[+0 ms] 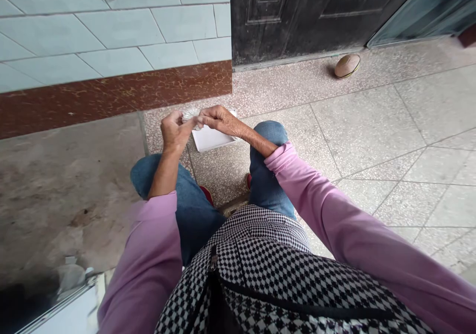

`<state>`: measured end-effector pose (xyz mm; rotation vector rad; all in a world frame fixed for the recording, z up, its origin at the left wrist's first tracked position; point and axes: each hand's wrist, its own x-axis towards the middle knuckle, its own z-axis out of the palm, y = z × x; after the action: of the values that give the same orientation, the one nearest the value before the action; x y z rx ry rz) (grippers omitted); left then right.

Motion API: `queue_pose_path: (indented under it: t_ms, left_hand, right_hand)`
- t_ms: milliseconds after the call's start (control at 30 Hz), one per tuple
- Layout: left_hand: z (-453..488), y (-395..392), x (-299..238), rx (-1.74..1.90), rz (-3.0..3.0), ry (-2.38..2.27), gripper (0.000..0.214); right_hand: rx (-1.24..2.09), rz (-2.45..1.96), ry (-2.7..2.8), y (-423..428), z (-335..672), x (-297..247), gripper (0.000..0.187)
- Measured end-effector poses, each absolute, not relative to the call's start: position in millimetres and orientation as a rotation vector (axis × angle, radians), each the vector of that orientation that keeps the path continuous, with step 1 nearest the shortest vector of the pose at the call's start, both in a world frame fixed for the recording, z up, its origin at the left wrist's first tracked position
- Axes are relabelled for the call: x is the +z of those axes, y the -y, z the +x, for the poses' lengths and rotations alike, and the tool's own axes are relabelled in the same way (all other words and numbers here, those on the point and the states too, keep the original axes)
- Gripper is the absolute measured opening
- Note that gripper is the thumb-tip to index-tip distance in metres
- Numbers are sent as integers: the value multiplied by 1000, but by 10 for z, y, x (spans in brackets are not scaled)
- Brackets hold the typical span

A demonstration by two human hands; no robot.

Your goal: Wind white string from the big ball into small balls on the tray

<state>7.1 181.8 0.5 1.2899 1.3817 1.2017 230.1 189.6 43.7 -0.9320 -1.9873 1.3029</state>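
Note:
My left hand (175, 132) is closed around a small white bundle (190, 114) with a ridged, strand-like surface; its exact kind is too small to tell. Thumb and fingers of my right hand (220, 120) pinch together at the bundle's right side, close to the left fingertips. Part of the bundle is hidden by the fingers. Beneath and just beyond both hands, a shallow white tray (211, 139) rests on the speckled floor in front of my knees. The right hand and wrist cover some of the tray.
A tiled wall (111, 31) with a brown base strip stands ahead on the left, beside a dark door (297, 22). Near the door lies a rounded pinkish object (347, 66). Bare concrete (67, 185) spreads to the left, with a white-topped item (70, 314) at the lower left.

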Motion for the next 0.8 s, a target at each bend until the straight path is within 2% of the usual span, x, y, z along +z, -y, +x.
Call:
queue_pose_path:
  t_ms: [67,200,333,533,700,800]
  left_hand:
    - [123,-1761,22,1086,1373,-1396,49]
    - [255,-1617,120,888,1388,-1276,27]
    - [281,-1582,218,1027,1137,-1157,42]
    - [143,-1714,186,1202,1034,-1228,54]
    - [146,-1763,84,1254,1168,-1409,42]
    - [193,-1739,65,1192,1327,-1451,34]
  right_hand:
    - [1251,-1005,1899,-1949,2341,474,62]
    - [1156,-1176,1710,-2088,2408,392,62]
    - [1216,-1224,1720,-2141,2357,225,60]
    - [1348,-1010,2013,-2036,2279,158,47]
    - [1433,-842,2118,-1968,2350,229,40]
    - [1407,-871,2057,-1993,2370,264,55]
